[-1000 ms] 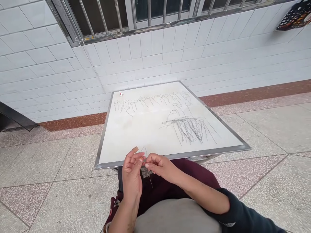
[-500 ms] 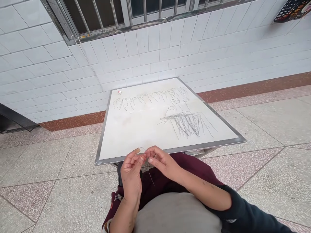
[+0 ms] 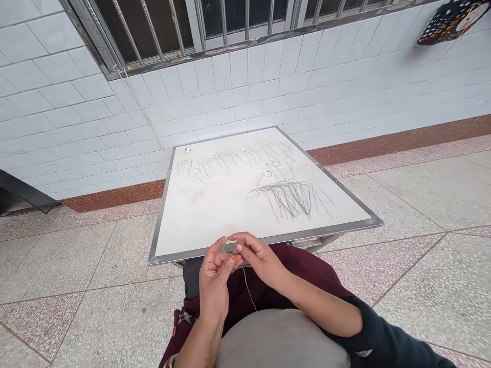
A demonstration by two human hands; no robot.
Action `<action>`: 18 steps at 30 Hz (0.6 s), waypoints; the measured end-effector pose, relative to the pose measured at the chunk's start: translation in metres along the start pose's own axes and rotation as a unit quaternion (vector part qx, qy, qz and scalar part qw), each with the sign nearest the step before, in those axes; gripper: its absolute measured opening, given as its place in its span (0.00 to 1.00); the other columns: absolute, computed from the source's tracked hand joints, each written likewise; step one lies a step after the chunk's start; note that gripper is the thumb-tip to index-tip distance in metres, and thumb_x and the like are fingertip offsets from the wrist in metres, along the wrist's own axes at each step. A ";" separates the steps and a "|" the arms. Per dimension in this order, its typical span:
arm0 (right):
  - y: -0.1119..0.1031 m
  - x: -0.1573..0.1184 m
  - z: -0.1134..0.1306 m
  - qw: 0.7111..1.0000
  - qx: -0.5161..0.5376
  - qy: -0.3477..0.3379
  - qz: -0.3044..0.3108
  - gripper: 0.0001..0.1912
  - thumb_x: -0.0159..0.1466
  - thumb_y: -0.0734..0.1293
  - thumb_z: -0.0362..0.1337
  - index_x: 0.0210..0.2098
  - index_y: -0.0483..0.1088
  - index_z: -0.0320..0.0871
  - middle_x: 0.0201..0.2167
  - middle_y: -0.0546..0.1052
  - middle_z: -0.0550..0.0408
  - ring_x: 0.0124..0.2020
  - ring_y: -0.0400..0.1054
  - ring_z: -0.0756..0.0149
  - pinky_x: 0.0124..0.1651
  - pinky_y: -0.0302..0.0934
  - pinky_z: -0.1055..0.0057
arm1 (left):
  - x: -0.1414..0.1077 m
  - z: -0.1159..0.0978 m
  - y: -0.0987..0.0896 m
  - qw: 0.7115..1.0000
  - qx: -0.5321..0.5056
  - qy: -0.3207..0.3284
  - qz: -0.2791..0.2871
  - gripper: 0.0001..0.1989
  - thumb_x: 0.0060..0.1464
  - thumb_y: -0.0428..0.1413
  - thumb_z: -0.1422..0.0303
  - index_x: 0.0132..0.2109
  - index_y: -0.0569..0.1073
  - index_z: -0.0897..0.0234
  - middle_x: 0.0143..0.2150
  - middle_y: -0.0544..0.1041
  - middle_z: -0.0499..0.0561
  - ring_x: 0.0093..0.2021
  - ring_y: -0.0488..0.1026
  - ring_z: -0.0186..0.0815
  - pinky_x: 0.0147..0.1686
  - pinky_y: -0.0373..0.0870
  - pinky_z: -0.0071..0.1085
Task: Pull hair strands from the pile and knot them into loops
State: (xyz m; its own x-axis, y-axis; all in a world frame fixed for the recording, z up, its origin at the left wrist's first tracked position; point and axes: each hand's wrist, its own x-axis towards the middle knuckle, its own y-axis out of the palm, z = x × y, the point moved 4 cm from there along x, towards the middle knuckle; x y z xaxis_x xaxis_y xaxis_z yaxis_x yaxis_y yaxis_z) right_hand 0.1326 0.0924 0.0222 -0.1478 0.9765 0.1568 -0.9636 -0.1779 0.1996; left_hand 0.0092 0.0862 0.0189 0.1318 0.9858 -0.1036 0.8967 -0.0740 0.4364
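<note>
One thin pale strand point(image 3: 246, 280), lower centre of the frame, running between two bare hands and trailing down toward a grey garment point(image 3: 284, 340) at bottom centre. Left hand point(image 3: 215, 276): thumb and fingers pinched together on the strand, a tan wrap point(image 3: 222, 240) around one fingertip. Right hand point(image 3: 263, 259): thumb and forefinger close together at the same strand, fingertips just beside the left hand's; the exact contact is too small to make out. One white table point(image 3: 199, 225) with grey metal edging, mid-frame, beyond the hands. Upon it: a loose bundle of dark strands point(image 3: 293, 197), right of centre; a row of looped strands point(image 3: 238, 155) across the far part; one small red-and-white item point(image 3: 187, 151), far left corner. Upper right of the frame: one dotted, patterned bag point(image 3: 445, 24) against white wall tiles point(image 3: 245, 94).
</note>
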 end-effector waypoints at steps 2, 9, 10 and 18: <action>0.000 0.000 0.002 1.000 -0.009 -0.004 -0.002 0.12 0.68 0.60 0.44 0.47 0.66 0.46 0.31 0.66 0.60 0.31 0.65 0.71 0.39 0.65 0.70 | -0.001 -0.001 0.000 1.000 -0.008 0.004 -0.003 0.24 0.53 0.61 0.70 0.57 0.68 0.57 0.27 0.73 0.41 0.35 0.75 0.29 0.45 0.69 0.28; -0.001 -0.002 0.005 0.997 -0.080 0.003 -0.023 0.12 0.69 0.58 0.45 0.43 0.67 0.46 0.25 0.62 0.61 0.26 0.58 0.71 0.32 0.59 0.73 | -0.006 0.000 0.002 1.000 -0.004 -0.005 0.019 0.23 0.56 0.59 0.69 0.59 0.66 0.59 0.28 0.72 0.42 0.34 0.73 0.29 0.46 0.68 0.32; -0.001 -0.002 0.004 0.997 -0.077 0.011 -0.020 0.12 0.69 0.58 0.46 0.43 0.67 0.46 0.23 0.60 0.62 0.25 0.56 0.72 0.30 0.57 0.74 | -0.006 0.000 0.003 1.000 -0.004 -0.007 0.025 0.23 0.57 0.58 0.69 0.59 0.66 0.59 0.28 0.71 0.42 0.34 0.73 0.29 0.46 0.68 0.32; -0.011 -0.002 0.005 0.998 -0.041 0.029 0.042 0.13 0.68 0.61 0.45 0.40 0.71 0.43 0.21 0.61 0.63 0.20 0.55 0.76 0.25 0.54 0.76 | -0.016 -0.006 0.009 0.995 -0.039 -0.051 0.073 0.22 0.59 0.55 0.68 0.60 0.64 0.58 0.26 0.67 0.43 0.28 0.66 0.27 0.32 0.67 0.26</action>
State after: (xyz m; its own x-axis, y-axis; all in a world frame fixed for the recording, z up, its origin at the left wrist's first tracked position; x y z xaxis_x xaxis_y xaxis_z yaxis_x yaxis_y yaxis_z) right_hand 0.1443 0.0918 0.0248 -0.2399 0.9642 0.1129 -0.9616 -0.2520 0.1088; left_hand 0.0128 0.0710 0.0293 0.3037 0.9449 -0.1220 0.8301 -0.1996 0.5206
